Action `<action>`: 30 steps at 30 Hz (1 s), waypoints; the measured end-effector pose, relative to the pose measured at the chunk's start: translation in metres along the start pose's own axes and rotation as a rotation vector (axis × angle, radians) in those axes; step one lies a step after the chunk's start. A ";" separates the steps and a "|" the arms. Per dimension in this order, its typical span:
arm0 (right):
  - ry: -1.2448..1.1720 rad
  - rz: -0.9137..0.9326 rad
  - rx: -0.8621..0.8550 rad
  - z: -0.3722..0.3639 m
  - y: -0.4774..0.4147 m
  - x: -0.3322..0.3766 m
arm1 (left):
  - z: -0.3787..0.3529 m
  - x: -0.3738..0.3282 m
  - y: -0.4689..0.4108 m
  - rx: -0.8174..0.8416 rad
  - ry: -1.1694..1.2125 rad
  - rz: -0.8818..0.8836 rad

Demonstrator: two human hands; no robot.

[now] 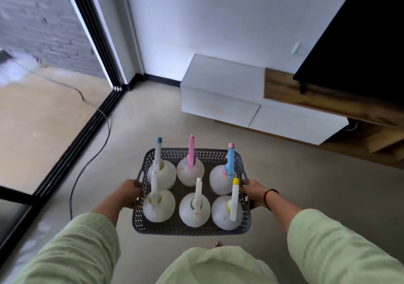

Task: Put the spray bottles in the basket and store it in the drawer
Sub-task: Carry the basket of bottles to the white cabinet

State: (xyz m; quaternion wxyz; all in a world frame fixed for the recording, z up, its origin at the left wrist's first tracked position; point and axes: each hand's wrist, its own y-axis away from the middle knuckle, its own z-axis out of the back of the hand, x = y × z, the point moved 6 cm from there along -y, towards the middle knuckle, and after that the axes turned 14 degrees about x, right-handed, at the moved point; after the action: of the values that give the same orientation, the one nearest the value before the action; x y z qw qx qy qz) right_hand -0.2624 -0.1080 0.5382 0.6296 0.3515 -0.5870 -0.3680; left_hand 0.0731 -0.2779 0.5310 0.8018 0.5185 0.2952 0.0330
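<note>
Head view: bottles (192, 187) all loaded (six, upright) in the basket (190, 229), carried above the floor, left hand (129, 192) and right hand (254, 191) clamped on its handles. Next: reach the cabinet (220, 93), open a drawer (218, 106).

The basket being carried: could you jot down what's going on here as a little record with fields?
carried item: dark perforated basket, held off the floor
contents: six white spray bottles, upright, in two rows of three
spray heads: back row white with a blue tip, pink, blue with a pink tip; front row white, white, white with a yellow tip
left hand: gripping the basket's left handle
right hand: gripping the right handle, red band on the wrist
ahead: white cabinet with shut drawer fronts, against the wall
task stage: bottles loaded; basket not yet stored
</note>
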 end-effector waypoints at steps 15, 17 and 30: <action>-0.141 0.070 -0.106 0.110 -0.014 0.067 | 0.039 -0.180 -0.054 0.018 -0.106 -0.151; -0.171 0.075 -0.120 0.131 -0.023 0.077 | 0.044 -0.211 -0.072 0.026 -0.131 -0.155; -0.269 0.066 -0.244 0.262 -0.052 0.146 | 0.059 -0.399 -0.155 0.070 -0.284 -0.225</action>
State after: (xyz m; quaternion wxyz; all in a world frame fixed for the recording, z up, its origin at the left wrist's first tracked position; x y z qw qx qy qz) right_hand -0.5204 -0.2637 0.5793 0.5951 0.2006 -0.6281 -0.4594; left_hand -0.2649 -0.5406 0.5920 0.8156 0.5091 0.2363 -0.1405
